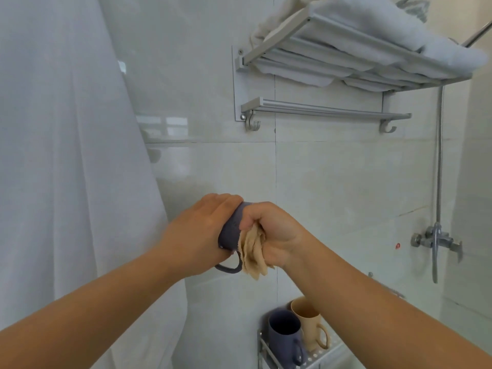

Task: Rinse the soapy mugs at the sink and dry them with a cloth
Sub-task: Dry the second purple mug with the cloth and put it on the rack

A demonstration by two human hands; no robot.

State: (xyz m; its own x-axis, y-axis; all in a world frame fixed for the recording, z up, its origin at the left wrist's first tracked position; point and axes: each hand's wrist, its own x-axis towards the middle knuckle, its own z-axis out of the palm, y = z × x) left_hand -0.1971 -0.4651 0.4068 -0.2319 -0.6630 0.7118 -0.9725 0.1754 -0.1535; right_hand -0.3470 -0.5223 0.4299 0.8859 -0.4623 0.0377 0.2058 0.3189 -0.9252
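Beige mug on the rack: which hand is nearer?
Right. The right hand, gripping the cloth, is above the beige mug; the left hand, holding the blue mug, is farther up-left.

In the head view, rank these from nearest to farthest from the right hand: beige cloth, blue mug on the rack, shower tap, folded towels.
From the right hand:
1. beige cloth, in its grip
2. blue mug on the rack, below
3. shower tap, right
4. folded towels, up high
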